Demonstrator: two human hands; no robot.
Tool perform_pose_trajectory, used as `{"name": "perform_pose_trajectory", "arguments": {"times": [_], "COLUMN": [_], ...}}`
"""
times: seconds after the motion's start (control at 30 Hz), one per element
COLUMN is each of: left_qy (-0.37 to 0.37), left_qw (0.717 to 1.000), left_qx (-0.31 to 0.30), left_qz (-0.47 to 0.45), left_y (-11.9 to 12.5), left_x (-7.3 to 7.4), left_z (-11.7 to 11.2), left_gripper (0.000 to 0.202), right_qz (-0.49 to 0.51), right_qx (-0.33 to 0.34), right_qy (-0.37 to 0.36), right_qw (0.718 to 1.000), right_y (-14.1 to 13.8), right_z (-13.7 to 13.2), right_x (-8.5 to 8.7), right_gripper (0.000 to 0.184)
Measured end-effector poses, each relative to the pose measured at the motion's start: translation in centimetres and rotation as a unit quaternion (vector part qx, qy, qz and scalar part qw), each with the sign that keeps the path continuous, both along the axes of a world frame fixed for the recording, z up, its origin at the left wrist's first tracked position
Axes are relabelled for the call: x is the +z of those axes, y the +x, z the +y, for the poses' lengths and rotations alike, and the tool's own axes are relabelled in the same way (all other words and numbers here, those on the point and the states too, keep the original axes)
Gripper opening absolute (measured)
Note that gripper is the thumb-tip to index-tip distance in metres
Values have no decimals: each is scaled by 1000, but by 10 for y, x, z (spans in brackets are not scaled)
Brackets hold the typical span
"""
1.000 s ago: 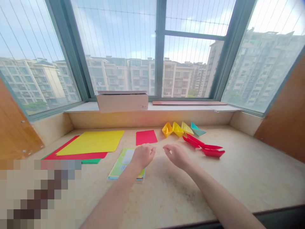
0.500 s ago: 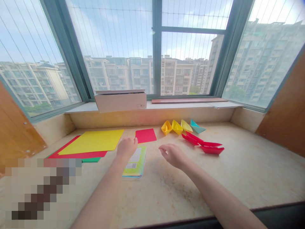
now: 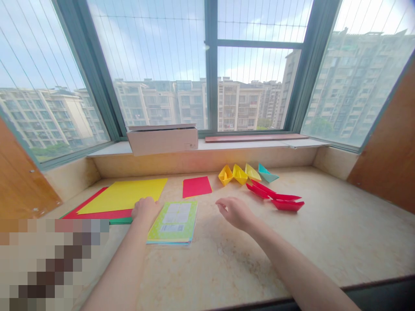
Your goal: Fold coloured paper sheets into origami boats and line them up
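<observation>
My left hand [image 3: 145, 210] is at the right edge of the stacked large paper sheets, a yellow sheet [image 3: 123, 194] over a red sheet [image 3: 113, 214]. Its fingers look loosely apart and I see nothing in them. Right beside it lies a green pack of paper [image 3: 171, 222] with a printed label. My right hand [image 3: 236, 212] rests on the countertop with its fingers curled in and the thumb close to them; no object shows in it. Beyond the pack lies a small red paper square [image 3: 197, 187], with a thin yellow edge beneath it.
Folded paper boats stand at the back right: orange-yellow [image 3: 225, 176], yellow [image 3: 240, 175], pale yellow [image 3: 253, 172] and teal [image 3: 267, 173]. Nearer are red folded boats [image 3: 287, 203]. A white box [image 3: 164, 140] sits on the window ledge. The lower left corner is blurred out.
My left hand has moved left, from above the pack to the edge of the large sheets, uncovering more of the pack. My right hand has stayed about where it was.
</observation>
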State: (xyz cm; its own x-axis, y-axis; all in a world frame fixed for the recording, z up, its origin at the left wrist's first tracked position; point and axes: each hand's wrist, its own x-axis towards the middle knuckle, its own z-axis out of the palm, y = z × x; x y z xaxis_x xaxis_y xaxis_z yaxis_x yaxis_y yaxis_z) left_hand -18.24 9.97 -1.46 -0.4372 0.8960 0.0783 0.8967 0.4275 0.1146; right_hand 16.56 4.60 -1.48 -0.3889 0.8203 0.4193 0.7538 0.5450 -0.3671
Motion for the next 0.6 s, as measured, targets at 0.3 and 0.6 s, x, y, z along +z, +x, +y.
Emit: {"name": "perform_pose_trajectory", "arguments": {"times": [0.3, 0.6], "left_qy": [0, 30], "left_qw": [1000, 999], "left_qx": [0, -3], "left_qz": [-12, -18], "left_y": [1, 3], "left_x": [4, 7], "left_z": [-3, -5], "left_gripper": [57, 47], "right_qz": [-5, -10], "right_qx": [0, -5], "right_qy": [-6, -14], "right_qw": [1000, 1000], "right_y": [0, 3], "right_z": [-2, -2], "right_x": [3, 4], "right_gripper": [26, 26]}}
